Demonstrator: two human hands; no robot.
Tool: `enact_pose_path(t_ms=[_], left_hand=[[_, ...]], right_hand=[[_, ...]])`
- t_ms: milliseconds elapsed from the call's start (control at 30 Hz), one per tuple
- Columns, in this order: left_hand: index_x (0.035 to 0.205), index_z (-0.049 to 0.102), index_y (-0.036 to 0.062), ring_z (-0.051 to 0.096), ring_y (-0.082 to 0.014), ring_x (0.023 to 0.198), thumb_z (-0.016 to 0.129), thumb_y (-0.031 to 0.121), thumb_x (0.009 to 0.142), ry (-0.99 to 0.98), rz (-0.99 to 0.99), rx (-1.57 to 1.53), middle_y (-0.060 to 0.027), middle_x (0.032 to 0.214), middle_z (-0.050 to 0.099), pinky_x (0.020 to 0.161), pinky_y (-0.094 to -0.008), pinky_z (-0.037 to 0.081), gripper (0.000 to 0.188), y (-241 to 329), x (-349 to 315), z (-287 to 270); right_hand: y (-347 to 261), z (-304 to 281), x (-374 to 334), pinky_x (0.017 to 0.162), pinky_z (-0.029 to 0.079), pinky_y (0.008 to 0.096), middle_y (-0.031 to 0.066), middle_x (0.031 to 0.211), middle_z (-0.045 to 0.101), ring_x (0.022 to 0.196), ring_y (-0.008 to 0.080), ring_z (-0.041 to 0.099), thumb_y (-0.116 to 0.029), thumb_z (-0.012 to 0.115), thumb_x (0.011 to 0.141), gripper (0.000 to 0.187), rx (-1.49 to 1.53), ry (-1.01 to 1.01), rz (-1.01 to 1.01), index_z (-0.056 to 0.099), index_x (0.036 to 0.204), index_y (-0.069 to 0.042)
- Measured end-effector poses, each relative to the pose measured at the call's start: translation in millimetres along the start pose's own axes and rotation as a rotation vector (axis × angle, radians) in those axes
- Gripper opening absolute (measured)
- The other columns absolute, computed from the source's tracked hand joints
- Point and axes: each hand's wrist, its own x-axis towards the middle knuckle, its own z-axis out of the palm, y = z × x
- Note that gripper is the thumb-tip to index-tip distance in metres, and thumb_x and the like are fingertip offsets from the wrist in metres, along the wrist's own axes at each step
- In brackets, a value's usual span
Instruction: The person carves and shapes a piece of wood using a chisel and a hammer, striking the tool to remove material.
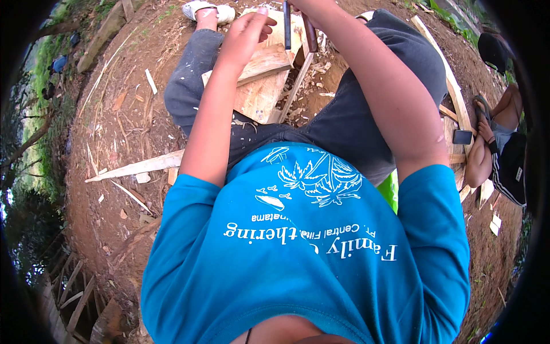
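My left hand [249, 33] is raised over a pale wood board [260, 103], its thumb up and its fingers loosely bent, with nothing visible in it. My right hand [312, 7], cut off by the top edge, is closed on a tool with a brown handle-like part [310, 35]. Beside that part, a straight dark bar or blade [287, 26] points down toward the board; how the two join is hidden. A thick wood block [266, 64] lies across the board, between my knees and below my left hand.
Wood chips [321, 69] litter the brown soil around the board. One long pointed plank [137, 166] lies at the left, and a long pale beam [438, 54] runs along the right. Another person [498, 137] sits at the far right, near a small dark device [462, 136].
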Motion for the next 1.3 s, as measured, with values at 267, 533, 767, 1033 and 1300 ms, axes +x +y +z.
enact_pose_path(t_ms=[267,533,767,1033,1300], left_hand=[[0.119,0.071,0.009,0.07,-0.0327,0.106,0.074,0.046,0.087,-0.202,0.137,0.916,-0.015,0.106,0.072,0.09,-0.0421,0.055,0.049,40,-66,-31],[0.116,0.07,0.0095,0.069,-0.0341,0.101,0.086,0.031,0.075,0.006,0.077,0.8,-0.012,0.107,0.071,0.086,-0.0425,0.056,0.049,63,-131,-53],[0.114,0.068,0.0027,0.069,-0.0339,0.1,0.087,0.021,0.073,0.003,-0.071,0.604,-0.013,0.107,0.069,0.087,-0.0398,0.054,0.05,78,-181,-91],[0.113,0.069,0.0057,0.069,-0.0325,0.101,0.086,0.021,0.072,0.034,-0.097,0.585,-0.0118,0.107,0.069,0.087,-0.0398,0.054,0.047,68,-203,-95],[0.111,0.069,0.0069,0.068,-0.0334,0.099,0.085,0.021,0.072,0.047,-0.029,0.574,-0.0117,0.104,0.07,0.085,-0.0405,0.054,0.045,72,-204,-93]], right_hand=[[28,-7,3,0.058,0.054,0.0376,0.0121,0.083,0.073,0.066,0.0197,0.067,-0.032,0.068,0.096,0.037,-0.25,-0.282,0.217,0.07,0.106,0.003],[39,22,-43,0.07,0.058,0.0365,0.0073,0.082,0.077,0.071,0.0188,0.072,-0.052,0.073,0.09,0.059,-0.554,-0.528,0.086,0.071,0.116,0.001],[29,36,-95,0.083,0.057,0.0411,0.0185,0.095,0.076,0.089,0.0316,0.075,-0.051,0.08,0.081,0.064,-0.739,-0.576,-0.163,0.071,0.125,-0.005],[23,31,-92,0.083,0.056,0.0434,0.0185,0.094,0.075,0.089,0.0327,0.074,-0.047,0.078,0.084,0.053,-0.732,-0.577,-0.202,0.074,0.122,-0.01],[38,25,-78,0.081,0.056,0.0434,0.0177,0.092,0.075,0.088,0.033,0.074,-0.046,0.071,0.091,0.043,-0.745,-0.539,-0.208,0.078,0.115,-0.011]])
